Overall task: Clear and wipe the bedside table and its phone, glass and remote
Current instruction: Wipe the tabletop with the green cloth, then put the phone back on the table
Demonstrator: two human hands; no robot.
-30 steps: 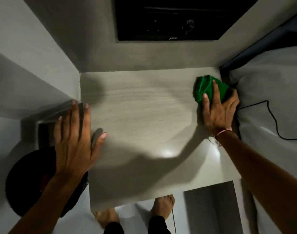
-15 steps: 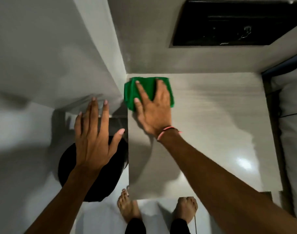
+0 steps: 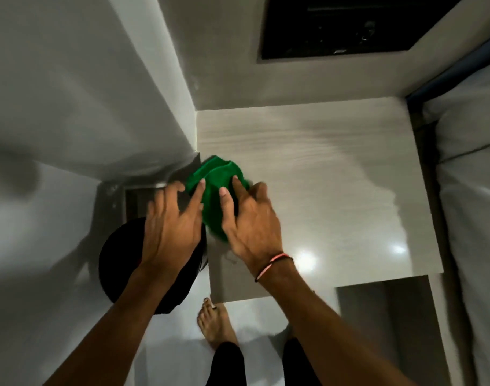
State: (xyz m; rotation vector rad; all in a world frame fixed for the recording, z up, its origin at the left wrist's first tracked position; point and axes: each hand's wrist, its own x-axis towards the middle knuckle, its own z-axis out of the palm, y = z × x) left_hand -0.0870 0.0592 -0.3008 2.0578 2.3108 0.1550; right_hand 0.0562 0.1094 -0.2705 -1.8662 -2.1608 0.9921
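The pale wood-grain bedside table [image 3: 316, 174] fills the middle of the head view, its top bare. A green cloth [image 3: 216, 179] lies bunched at the table's left edge. My right hand [image 3: 249, 221] presses on the cloth with fingers spread over it. Beside it, my left hand [image 3: 171, 221] has its fingertips on the cloth's left side, fingers apart. No phone, glass or remote is in view.
A round black bin [image 3: 126, 263] stands on the floor left of the table, under my left arm. White walls close the left and back. A dark framed panel [image 3: 349, 26] hangs above. The bed with white sheets [image 3: 472, 190] and a black cable lies right. My bare feet [image 3: 216, 324] stand in front.
My right hand has dragged the cloth from the far right corner across to the left, then down the left edge toward me. My left hand has come in to touch the cloth.
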